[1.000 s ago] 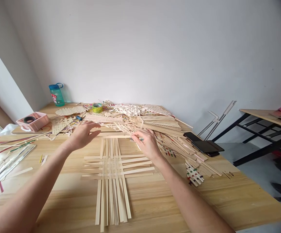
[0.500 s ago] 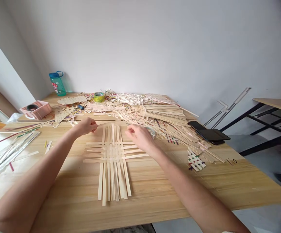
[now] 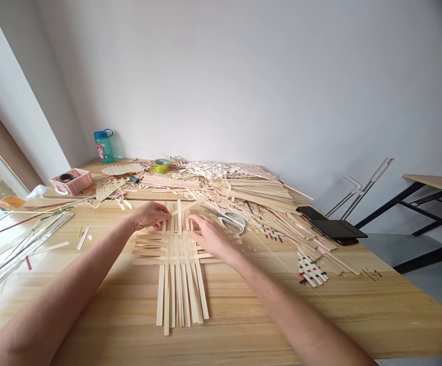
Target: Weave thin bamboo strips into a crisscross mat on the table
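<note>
Only blurred pen marks [image 3: 372,275] show, nothing readable.

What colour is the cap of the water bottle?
The cap is blue; it shows best in the head view.

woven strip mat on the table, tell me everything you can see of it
The woven strip mat is an unfinished lattice of flat, pale strips that look like bamboo, crossing over and under at its middle. Long loose strip ends extend toward the person, and shorter ends stick out sideways. It lies flat on the wooden table. The left hand touches its far edge, and the right hand rests on its right side.
</note>
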Tool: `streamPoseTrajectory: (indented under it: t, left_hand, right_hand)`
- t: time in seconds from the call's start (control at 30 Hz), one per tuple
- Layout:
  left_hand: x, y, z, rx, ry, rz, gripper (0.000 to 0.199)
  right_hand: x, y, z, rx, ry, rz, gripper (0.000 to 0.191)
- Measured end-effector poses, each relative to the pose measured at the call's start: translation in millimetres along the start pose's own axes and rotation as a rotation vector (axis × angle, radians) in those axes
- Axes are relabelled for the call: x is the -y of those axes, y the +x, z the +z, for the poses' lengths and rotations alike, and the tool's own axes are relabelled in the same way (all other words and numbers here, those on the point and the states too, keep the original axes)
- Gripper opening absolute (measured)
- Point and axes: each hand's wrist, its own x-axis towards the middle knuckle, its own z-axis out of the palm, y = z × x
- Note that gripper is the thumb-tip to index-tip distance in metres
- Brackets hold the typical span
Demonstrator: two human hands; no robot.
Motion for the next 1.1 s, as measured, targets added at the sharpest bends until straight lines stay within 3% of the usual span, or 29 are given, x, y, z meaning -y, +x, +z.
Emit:
streamPoseTrajectory:
  t: [0.1, 0.17, 0.3, 0.43, 0.57, 0.7, 0.77, 0.87, 1.1]
  left_hand:
    - [-8, -5, -4.9, -0.043, -0.045, 0.073, 0.03]
    - [-16, -10, -12.9, -0.102, -0.087, 0.129, 0.031]
    - [-28, -32, -34.6, -0.22, -0.167, 0.214, 0.034]
    - [-29, -60, -44.4, -0.284, -0.238, 0.259, 0.037]
    - [-25, -76, -31.5, -0.298, -0.411, 0.277, 0.035]
    - [-22, -79, -4.0, -0.259, -0.485, 0.288, 0.033]
    - [-23, -80, 8.9, -0.221, -0.472, 0.288, 0.031]
    - [-24, -85, 18.0, -0.199, -0.437, 0.283, 0.032]
    - [-25, -97, -12.8, -0.431, -0.472, 0.372, 0.038]
  right_hand:
    - [9, 1, -16, -0.237, 0.076, -0.05, 0.014]
    - [19, -2, -30, -0.315, 0.123, -0.06, 0.022]
    - [27, -23, -44, -0.137, 0.096, -0.048, 0.06]
    - [14, -41, -36, 0.011, 0.224, 0.006, 0.057]
    - [10, -46, -19, 0.233, 0.762, 0.07, 0.049]
    - [16, -51, -6, 0.345, 1.25, 0.253, 0.049]
    - [18, -55, -6, 0.357, 1.352, 0.35, 0.045]
    - [20, -58, -12, 0.264, 1.384, 0.405, 0.041]
    - [18, -55, -27, 0.052, 1.297, 0.332, 0.038]
